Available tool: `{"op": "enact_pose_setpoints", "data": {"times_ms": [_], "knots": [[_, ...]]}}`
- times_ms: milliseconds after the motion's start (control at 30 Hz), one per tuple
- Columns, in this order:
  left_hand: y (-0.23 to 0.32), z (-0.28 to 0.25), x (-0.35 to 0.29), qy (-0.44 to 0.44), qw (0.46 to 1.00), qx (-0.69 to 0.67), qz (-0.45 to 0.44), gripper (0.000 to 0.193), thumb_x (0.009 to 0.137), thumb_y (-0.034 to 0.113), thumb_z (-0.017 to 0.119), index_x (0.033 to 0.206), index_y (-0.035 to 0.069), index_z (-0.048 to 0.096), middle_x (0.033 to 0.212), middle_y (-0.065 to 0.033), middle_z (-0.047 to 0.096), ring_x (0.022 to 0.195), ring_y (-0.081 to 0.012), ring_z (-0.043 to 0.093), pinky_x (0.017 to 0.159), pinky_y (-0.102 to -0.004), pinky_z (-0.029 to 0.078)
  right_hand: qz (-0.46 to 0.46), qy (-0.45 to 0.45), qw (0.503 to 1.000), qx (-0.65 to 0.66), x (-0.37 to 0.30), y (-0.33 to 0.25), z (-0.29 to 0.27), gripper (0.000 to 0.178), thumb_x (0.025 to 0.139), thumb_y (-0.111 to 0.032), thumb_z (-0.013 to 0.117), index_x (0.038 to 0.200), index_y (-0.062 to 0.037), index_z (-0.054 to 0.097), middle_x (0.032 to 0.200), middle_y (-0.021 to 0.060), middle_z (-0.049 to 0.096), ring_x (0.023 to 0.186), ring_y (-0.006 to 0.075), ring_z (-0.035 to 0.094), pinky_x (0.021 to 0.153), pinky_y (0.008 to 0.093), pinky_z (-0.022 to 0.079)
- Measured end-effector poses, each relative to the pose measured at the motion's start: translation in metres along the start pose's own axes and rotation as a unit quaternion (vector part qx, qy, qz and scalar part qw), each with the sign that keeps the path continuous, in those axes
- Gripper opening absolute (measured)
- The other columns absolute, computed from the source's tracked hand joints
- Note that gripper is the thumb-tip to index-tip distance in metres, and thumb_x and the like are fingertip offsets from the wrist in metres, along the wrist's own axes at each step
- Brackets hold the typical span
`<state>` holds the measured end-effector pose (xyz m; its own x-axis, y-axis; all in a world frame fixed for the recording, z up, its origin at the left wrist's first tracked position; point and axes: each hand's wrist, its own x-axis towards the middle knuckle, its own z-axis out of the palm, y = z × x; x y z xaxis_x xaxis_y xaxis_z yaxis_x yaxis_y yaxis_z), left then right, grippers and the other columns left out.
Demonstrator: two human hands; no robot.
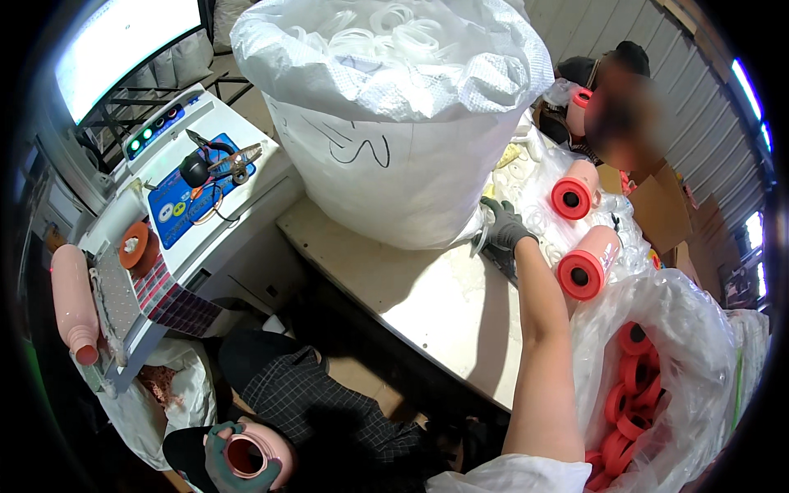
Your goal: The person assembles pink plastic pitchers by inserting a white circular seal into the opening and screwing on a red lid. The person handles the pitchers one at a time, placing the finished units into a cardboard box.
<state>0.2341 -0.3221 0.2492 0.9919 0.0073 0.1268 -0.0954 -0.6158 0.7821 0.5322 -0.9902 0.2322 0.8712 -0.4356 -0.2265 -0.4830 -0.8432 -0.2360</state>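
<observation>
I have the left hand point(215, 460) wrapped round an open-mouthed pink bottle point(282, 450), near left. The right hand point(503, 226) reaches across the table point(427, 300) to a bulky white sack point(394, 177) that blocks my view beyond; I cannot tell whether its fingers grip anything. Translucent rings point(386, 37) fill the sack. Near right, a clear bag point(699, 329) holds red rings point(637, 374); farther off stand-out red ends mark two more bottles point(596, 245).
</observation>
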Motion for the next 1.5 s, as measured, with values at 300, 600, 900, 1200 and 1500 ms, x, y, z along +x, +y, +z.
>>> {"op": "enact_pose_setpoints", "data": {"times_ms": [300, 600, 900, 1200, 1500], "knots": [[0.027, 0.012, 0.019, -0.004, 0.998, 0.01, -0.055, 0.087, 0.053, 0.016, 0.091, 0.128, 0.0, 0.051, 0.115, -0.012, 0.059, 0.103, -0.0248, 0.063, 0.091, -0.0388, 0.053, -0.011, 0.041, 0.998, -0.037, 0.0, -0.017, -0.004, 0.057, 0.08, -0.028, 0.076, 0.136, -0.025, 0.063, 0.14, 0.0252, 0.051, 0.124, 0.0459, 0.062, 0.107, 0.046, 0.05], [0.034, 0.011, 0.023, 0.002, 0.997, 0.004, -0.072, 0.082, 0.054, 0.017, 0.09, 0.126, -0.001, 0.055, 0.115, -0.0125, 0.062, 0.105, -0.0258, 0.064, 0.094, -0.0387, 0.053, -0.07, 0.202, 0.974, 0.078, -0.002, 0.036, -0.026, 0.052, 0.07, -0.024, 0.079, 0.12, -0.0127, 0.071, 0.118, 0.0213, 0.065, 0.109, 0.0382, 0.068, 0.096, 0.0425, 0.056], [0.033, 0.004, 0.025, -0.006, 0.999, 0.048, -0.005, 0.076, 0.057, 0.016, 0.089, 0.124, -0.001, 0.057, 0.113, -0.0113, 0.065, 0.106, -0.0252, 0.064, 0.096, -0.0381, 0.052, -0.154, 0.066, 0.983, -0.072, -0.113, -0.049, 0.03, 0.08, 0.065, -0.035, 0.085, 0.141, -0.0223, 0.062, 0.133, 0.0188, 0.058, 0.124, 0.0387, 0.058, 0.106, 0.0463, 0.05], [0.033, 0.003, 0.019, 0.001, 0.997, 0.068, 0.034, 0.079, 0.058, 0.018, 0.089, 0.127, -0.002, 0.058, 0.116, -0.0122, 0.065, 0.107, -0.0275, 0.065, 0.096, -0.0388, 0.052, -0.14, -0.067, 0.987, 0.049, -0.117, -0.022, -0.026, 0.051, 0.073, -0.036, 0.084, 0.122, -0.0216, 0.077, 0.126, 0.0097, 0.072, 0.122, 0.0327, 0.064, 0.106, 0.0434, 0.05], [0.025, -0.016, 0.027, -0.007, 1.0, -0.019, 0.023, 0.085, 0.057, 0.026, 0.098, 0.13, 0.004, 0.06, 0.119, -0.0136, 0.067, 0.109, -0.0343, 0.065, 0.095, -0.0457, 0.052, -0.221, 0.213, 0.945, -0.111, -0.161, -0.014, 0.123, 0.016, 0.092, -0.024, 0.067, 0.092, -0.0088, 0.071, 0.095, 0.0171, 0.068, 0.091, 0.0382, 0.065, 0.083, 0.0494, 0.051]]}}
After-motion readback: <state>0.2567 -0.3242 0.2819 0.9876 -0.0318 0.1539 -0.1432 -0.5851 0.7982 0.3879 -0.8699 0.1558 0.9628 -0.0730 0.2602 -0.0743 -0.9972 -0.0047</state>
